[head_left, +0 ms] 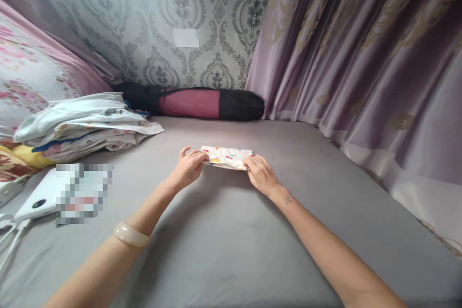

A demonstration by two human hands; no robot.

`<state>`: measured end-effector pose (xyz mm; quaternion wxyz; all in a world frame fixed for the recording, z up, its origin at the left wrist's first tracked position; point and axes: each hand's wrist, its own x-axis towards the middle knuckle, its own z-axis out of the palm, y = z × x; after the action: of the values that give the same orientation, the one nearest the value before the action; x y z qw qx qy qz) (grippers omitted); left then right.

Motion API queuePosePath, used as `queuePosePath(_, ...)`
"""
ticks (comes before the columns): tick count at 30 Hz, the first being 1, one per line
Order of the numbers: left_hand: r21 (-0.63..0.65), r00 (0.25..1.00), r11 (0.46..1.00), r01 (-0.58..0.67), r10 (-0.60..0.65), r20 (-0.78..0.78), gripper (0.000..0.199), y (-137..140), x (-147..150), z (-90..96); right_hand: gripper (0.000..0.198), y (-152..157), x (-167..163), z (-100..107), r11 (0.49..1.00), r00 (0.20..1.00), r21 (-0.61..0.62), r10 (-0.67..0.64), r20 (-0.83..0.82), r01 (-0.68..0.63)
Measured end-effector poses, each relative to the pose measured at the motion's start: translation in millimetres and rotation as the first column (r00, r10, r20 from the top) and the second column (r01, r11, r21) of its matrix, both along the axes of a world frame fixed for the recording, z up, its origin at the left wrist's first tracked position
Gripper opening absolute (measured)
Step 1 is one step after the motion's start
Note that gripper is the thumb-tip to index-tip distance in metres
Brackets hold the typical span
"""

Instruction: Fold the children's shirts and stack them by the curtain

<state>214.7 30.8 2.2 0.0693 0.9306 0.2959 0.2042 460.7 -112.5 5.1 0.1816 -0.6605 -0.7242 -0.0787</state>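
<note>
A folded white cloth (228, 156) with small red, yellow and blue-green prints is stretched between my two hands over the grey sheet. My left hand (189, 166) pinches its left end, with the thumb side on the near edge and one finger raised. At the right end, my right hand (263, 173) has its fingers closed on the near corner. The cloth is a flat, narrow rectangle with a slightly rumpled front edge. Whether it touches the sheet beneath, I cannot tell.
A grey sheet (231, 250) covers the bed. To the left lie a pile of folded clothes (90, 122), a white device (46, 197) with a cable and a blurred-out item (84, 195). A black and maroon rolled bag (191, 103) lies along the wall; purple curtains (346, 57) hang at right.
</note>
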Motion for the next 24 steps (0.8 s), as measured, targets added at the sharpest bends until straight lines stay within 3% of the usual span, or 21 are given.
queuePosePath(6, -0.068, 0.994, 0.994, 0.086, -0.090, -0.069, 0.042, -7.7, -11.5, -12.0, 0.035, -11.8, -5.0, -11.8, 0.995, 0.998, -0.082, 0.050, -0.033, -0.053)
queuePosePath(17, -0.138, 0.974, 0.982, 0.132, -0.154, -0.164, 0.040, -18.3, -15.7, -6.9, 0.044, -24.2, -4.4, -12.5, 0.979, 0.992, -0.173, 0.090, -0.091, -0.105)
queuePosePath(21, -0.119, 0.980, 0.991, 0.056, -0.077, -0.181, 0.017, -17.9, -0.2, 0.3, 0.028, -11.0, -11.6, -4.7, 0.973, 0.995, -0.232, -0.038, -0.088, 0.017)
queuePosePath(24, -0.066, 0.988, 0.997, -0.041, 0.031, -0.149, 0.026, -14.0, 23.1, -2.0, 0.027, 10.6, -23.2, -1.8, 0.965, 0.981, -0.219, -0.166, -0.104, 0.140)
